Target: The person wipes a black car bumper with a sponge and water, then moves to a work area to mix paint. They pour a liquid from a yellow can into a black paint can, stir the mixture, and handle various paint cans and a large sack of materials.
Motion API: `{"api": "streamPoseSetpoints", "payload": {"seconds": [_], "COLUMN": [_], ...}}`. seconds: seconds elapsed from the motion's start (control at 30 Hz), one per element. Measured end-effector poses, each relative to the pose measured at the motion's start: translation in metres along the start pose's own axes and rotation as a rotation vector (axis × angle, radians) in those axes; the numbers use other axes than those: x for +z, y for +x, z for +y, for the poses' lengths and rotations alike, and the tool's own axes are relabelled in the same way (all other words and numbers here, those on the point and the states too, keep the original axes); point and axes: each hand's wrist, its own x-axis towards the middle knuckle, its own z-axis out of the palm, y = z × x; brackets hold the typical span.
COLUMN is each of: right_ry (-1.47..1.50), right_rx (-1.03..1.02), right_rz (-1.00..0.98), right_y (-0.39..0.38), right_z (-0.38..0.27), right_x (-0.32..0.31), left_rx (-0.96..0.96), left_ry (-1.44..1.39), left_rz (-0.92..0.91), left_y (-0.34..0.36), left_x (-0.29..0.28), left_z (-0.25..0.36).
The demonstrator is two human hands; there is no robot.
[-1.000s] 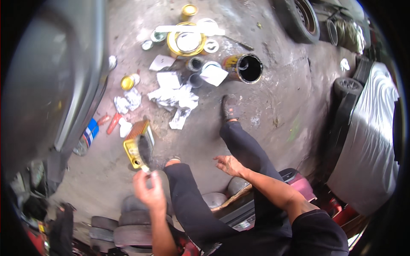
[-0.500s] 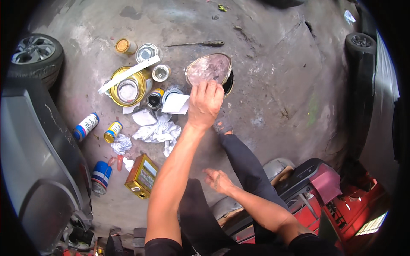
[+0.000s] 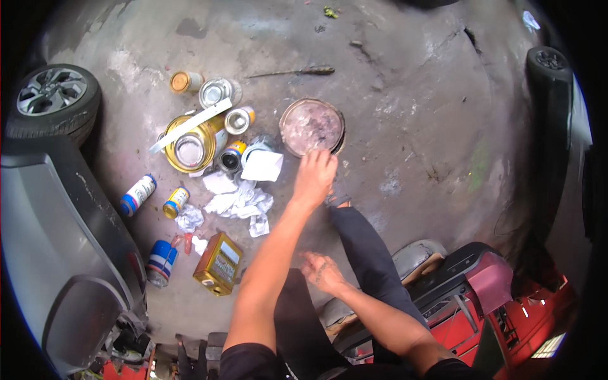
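Observation:
My left hand [image 3: 315, 179] pinches the near rim of a round, pinkish-stained lid [image 3: 311, 126]. Most of the lid rests over an open can [image 3: 343, 144], whose dark rim shows only as a sliver on the right. My right hand [image 3: 324, 273] hovers above my legs with its fingers loosely apart and nothing in it. Left of the lid lies white paper [image 3: 262, 166] on top of a small tin. A large gold can [image 3: 211, 133] stands further left, with a white strip [image 3: 193, 124] lying across it.
Several small tins surround the gold can. A screwdriver-like tool [image 3: 316, 70] lies beyond the lid. Crumpled paper [image 3: 240, 201], a gold rectangular tin [image 3: 218, 263] and blue cans [image 3: 162, 261] sit nearer left. A car wheel [image 3: 54, 95] and grey bumper [image 3: 69, 221] border the left; a loose bumper [image 3: 449, 272] lies right.
My left hand has lowered the lid from a tilt to nearly flat, covering most of the dark opening. My right hand has barely moved. The whole view has shifted slightly.

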Motion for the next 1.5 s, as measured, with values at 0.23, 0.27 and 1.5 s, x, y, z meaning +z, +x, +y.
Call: {"api": "streamPoseSetpoints", "payload": {"seconds": [0.23,0.27,1.5], "right_ry": [-0.045,0.002,0.067], "right_rx": [-0.114,-0.063,-0.072], "right_rz": [0.199,0.154,0.200], "right_y": [0.008,0.007,0.025], "right_z": [0.013,0.004,-0.026], "right_x": [0.001,-0.007,-0.019], "left_rx": [-0.524,-0.539,-1.165], "left_ry": [-0.036,-0.084,-0.825], "left_rz": [0.267,0.222,0.346], "left_y": [0.026,0.023,-0.003], "left_x": [-0.033,-0.031,-0.027], "left_z": [-0.070,-0.076,-0.030]}}
